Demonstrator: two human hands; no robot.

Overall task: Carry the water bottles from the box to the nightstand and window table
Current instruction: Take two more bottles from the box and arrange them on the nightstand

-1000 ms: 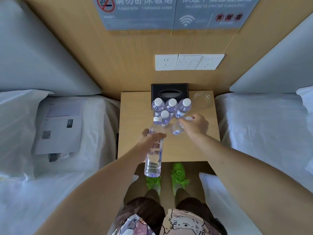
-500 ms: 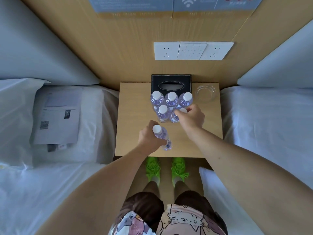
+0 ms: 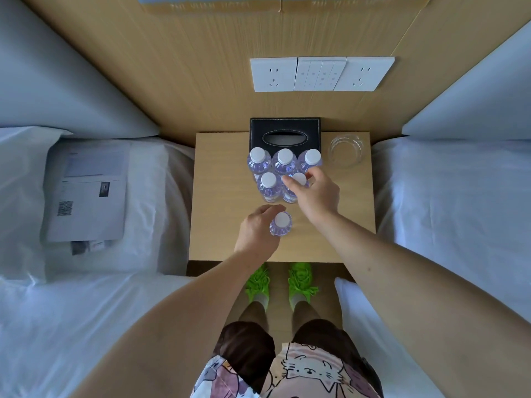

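Observation:
Several clear water bottles with white caps (image 3: 284, 162) stand clustered on the wooden nightstand (image 3: 221, 196), in front of the tissue box. My left hand (image 3: 257, 234) grips one upright bottle (image 3: 281, 224) on the nightstand, a little nearer to me than the cluster. My right hand (image 3: 314, 193) holds another bottle (image 3: 297, 183) by its top at the front right of the cluster. The box the bottles came from is out of view.
A black tissue box (image 3: 284, 133) stands at the nightstand's back, a clear glass dish (image 3: 346, 150) to its right. White beds flank the nightstand; papers (image 3: 89, 191) lie on the left bed. Sockets and switches (image 3: 320, 73) are on the wooden wall.
My left hand lifted its hanging bottle up over the nightstand and stood it upright. My right hand set its bottle upright beside the cluster. The camera tilted down.

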